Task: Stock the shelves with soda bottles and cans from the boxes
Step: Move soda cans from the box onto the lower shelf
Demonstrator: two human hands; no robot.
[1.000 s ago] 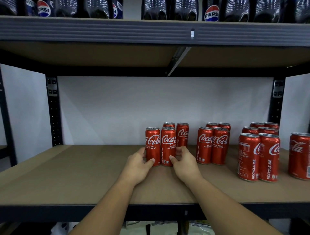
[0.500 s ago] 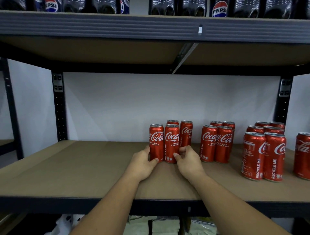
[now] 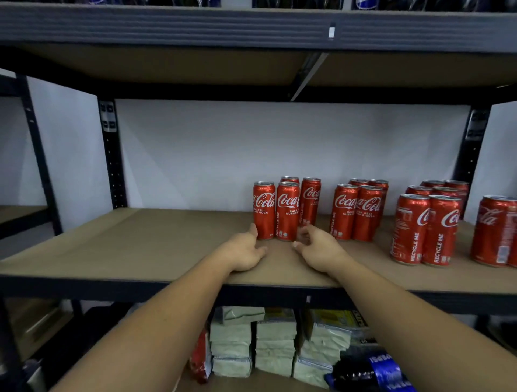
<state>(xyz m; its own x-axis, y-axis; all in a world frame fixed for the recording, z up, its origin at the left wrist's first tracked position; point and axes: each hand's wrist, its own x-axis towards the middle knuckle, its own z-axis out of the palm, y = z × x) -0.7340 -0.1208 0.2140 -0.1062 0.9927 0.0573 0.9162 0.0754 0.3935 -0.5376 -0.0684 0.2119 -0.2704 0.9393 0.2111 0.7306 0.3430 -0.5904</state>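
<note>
Red Coca-Cola cans all stand upright on the middle shelf (image 3: 140, 243), a brown board in a dark metal frame w/ a white wall behind. Centre group (image 3: 287, 212): 4 cans packed tight, 2 in front side by side, 1 behind them, 1 more at the right and set a bit back. Second group (image 3: 356, 214) is just to the right across a gap: 2 in front, 2 behind. Third group (image 3: 425, 229) is further right and nearer the front edge: 2 in front, more behind. Lone can (image 3: 495, 230) at the far right, partly cut off.

L hand (image 3: 243, 251) is low on the board just in front of the centre group, fingers (image 3: 253, 229) loose and fairly straight, gripping nothing. Its index tip is at the lower left side of the leftmost can; touching or not, can't tell. R hand (image 3: 321, 247) is in front of the group's right side, its fingers loosely curled, blurred, holding nothing. The tips are near the base of the right-hand can, contact unclear.

Upper shelf (image 3: 195, 28) carries dark bottles (image 3: 293, 3), only their bottoms in view. Under the middle shelf: stacks of pale packs (image 3: 275, 344), a red pack (image 3: 200, 361) to their left, a blue-labelled bottle pack (image 3: 383, 369) to their right.
</note>
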